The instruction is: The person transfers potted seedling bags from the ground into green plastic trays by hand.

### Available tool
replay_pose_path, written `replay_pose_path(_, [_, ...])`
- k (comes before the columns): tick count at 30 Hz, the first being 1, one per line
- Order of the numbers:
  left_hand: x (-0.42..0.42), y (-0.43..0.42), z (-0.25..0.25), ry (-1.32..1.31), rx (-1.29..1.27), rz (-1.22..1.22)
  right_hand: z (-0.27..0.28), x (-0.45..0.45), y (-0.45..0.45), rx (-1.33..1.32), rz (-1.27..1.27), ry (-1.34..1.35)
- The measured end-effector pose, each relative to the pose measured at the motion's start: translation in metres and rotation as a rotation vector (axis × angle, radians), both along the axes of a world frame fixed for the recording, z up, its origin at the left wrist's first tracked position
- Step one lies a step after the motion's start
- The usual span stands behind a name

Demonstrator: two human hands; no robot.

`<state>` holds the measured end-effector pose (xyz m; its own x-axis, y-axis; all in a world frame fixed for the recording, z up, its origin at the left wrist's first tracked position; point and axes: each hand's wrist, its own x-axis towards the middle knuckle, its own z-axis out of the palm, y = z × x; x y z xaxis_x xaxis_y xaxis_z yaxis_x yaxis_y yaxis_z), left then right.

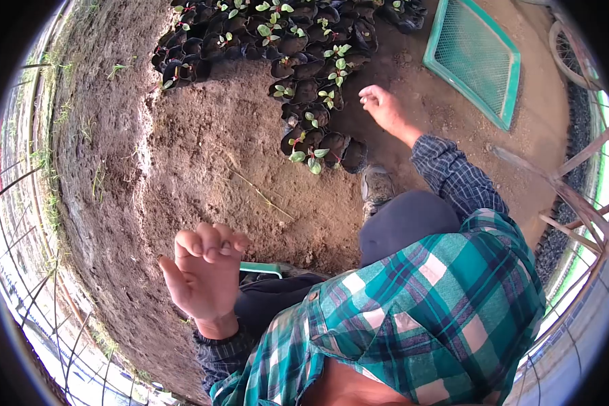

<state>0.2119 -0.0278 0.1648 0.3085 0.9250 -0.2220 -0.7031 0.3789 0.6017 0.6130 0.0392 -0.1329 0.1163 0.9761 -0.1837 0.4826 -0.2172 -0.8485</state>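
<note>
My left hand [206, 274] is raised over the soil in front of my torso, palm turned up. Its fingers are loosely bent, the thumb stands apart, and nothing lies in it. Farther forward, my right hand [388, 114] hovers just right of the seedling bags, its fingers slightly bent and no object visible in them. The black seedling bags [306, 90] stand close together, filled with soil. Small green-leaved seedlings [314, 161] with reddish stems grow from several of them. The nearest bags sit by my shoe [377, 186].
A green-framed mesh screen [474, 57] lies on the ground at right. Bare soil [210, 155] spreads left of the bags. A green-edged object [260, 268] shows beside my left leg. Wooden poles [578, 196] and a spoked wheel [567, 51] are at the right edge.
</note>
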Motion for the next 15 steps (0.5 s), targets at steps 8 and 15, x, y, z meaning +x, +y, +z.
replay_pose_path(8, [-0.021, 0.001, -0.005, -0.006, 0.007, 0.050, 0.041, -0.034, -0.045, -0.001, 0.677, -0.174])
replay_pose_path(15, [-0.027, -0.005, -0.002, -0.039, 0.016, 0.031, 0.052, -0.061, -0.044, 0.141, 0.654, -0.420])
